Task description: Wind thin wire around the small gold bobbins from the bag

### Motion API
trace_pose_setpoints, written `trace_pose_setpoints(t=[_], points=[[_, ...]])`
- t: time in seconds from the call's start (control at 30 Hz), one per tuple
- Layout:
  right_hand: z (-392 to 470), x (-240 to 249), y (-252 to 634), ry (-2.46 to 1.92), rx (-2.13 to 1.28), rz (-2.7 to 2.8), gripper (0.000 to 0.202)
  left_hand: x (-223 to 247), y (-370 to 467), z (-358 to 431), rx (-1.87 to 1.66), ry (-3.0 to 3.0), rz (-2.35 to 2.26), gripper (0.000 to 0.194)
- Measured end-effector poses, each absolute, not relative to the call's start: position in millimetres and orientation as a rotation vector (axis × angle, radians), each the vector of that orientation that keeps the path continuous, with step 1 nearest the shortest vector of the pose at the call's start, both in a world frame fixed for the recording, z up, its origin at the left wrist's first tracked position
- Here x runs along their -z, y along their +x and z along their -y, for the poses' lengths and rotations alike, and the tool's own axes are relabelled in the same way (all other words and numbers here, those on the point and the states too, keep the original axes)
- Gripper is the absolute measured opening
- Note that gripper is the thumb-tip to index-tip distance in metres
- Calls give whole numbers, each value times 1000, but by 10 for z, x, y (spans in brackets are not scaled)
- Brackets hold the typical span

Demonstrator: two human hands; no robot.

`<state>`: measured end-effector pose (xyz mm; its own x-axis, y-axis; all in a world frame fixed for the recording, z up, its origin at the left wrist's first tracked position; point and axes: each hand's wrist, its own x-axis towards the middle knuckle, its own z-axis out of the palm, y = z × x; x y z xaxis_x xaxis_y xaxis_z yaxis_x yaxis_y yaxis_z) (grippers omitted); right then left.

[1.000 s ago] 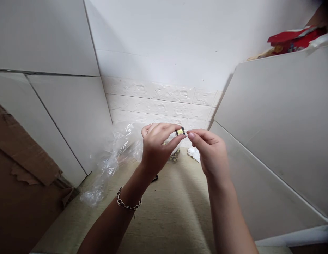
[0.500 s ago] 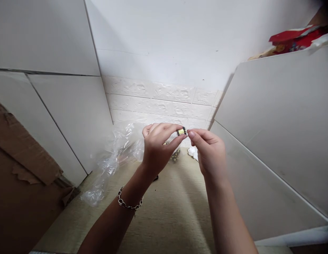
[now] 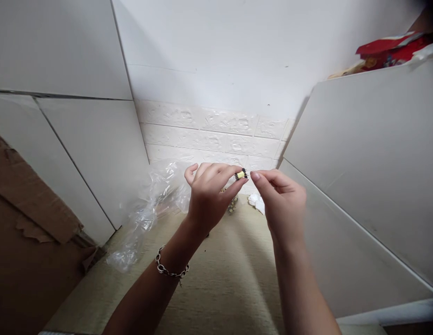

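My left hand (image 3: pixel 207 195) pinches a small transformer coil (image 3: pixel 241 175) between thumb and fingers. The coil is wrapped in yellow, with black ends and thin metal pins sticking out of its sides. Just to its right is my right hand (image 3: pixel 284 202), thumb and forefinger pressed together close to the pins. Whatever lies in that pinch is too small to make out. Behind my left hand, partly hidden, is a pile of small yellow and dark pieces (image 3: pixel 233 204), which look like similar coils.
A crumpled clear plastic bag (image 3: pixel 141 221) lies at the left of the light floor-like surface (image 3: pixel 230 279). White crumpled material (image 3: pixel 256 202) sits beyond my right hand. Torn cardboard (image 3: pixel 31 195) stands at far left, and pale panels (image 3: pixel 363 153) rise on both sides.
My right hand has moved a little to the right, opening a small gap from the coil. The coil, still in my left hand, has shifted slightly right and turned a bit.
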<state>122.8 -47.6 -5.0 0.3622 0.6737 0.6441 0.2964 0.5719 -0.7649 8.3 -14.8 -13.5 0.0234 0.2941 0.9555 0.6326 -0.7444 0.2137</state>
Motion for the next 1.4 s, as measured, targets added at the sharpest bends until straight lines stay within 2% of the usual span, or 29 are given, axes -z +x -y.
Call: trace_pose_setpoints(t=[0.3, 0.63, 1.4], points=[[428, 34, 1365, -859, -303, 1081, 13, 131, 68, 138, 1824, -2017, 986, 9], [405, 78, 1284, -956, -547, 1210, 11, 132, 88, 148, 1778, -1963, 972, 10], [400, 101, 1255, -952, -525, 1185, 6, 164, 118, 131, 1727, -1877, 937, 10]])
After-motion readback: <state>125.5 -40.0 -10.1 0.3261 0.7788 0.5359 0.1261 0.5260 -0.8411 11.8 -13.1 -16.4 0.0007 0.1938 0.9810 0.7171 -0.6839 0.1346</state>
